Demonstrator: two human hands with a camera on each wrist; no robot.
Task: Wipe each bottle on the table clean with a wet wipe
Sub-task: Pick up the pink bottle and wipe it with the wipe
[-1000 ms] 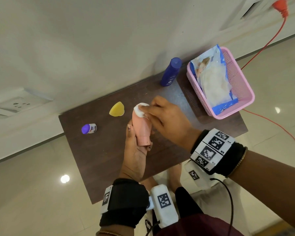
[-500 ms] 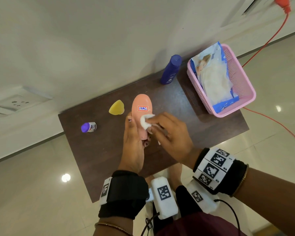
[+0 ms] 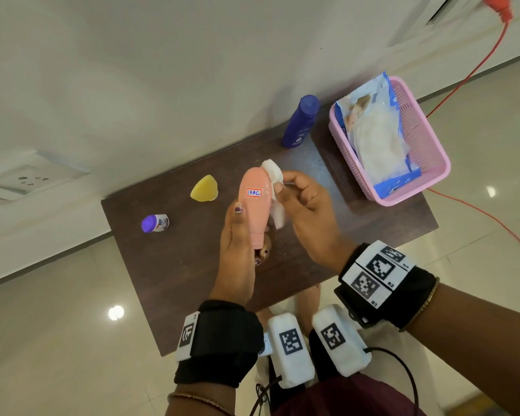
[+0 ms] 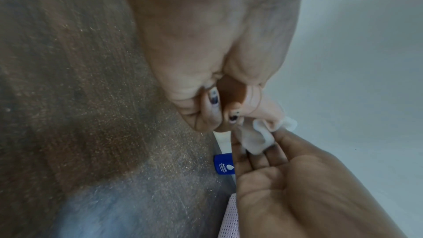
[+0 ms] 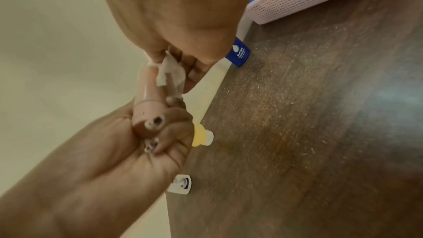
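My left hand (image 3: 237, 235) grips the narrow cap end of a peach-pink bottle (image 3: 255, 202) and holds it above the dark wooden table (image 3: 168, 265), its wide end pointing away from me. A small red-framed label faces up on it. My right hand (image 3: 300, 202) pinches a folded white wet wipe (image 3: 273, 172) against the bottle's right side near the wide end. The right wrist view shows the wipe (image 5: 170, 71) draped over the bottle (image 5: 151, 100). A dark blue bottle (image 3: 300, 121), a yellow bottle (image 3: 204, 189) and a small purple-capped bottle (image 3: 154, 223) stand on the table.
A pink plastic basket (image 3: 427, 151) at the table's right end holds an open blue-and-white pack of wipes (image 3: 373, 133). A red cable (image 3: 475, 67) runs along the floor behind it. The table backs onto a white wall with a socket (image 3: 30, 180).
The right hand with the wipe has slid from the bottle's middle up to its far wide end along the right side. The left hand keeps the same hold.
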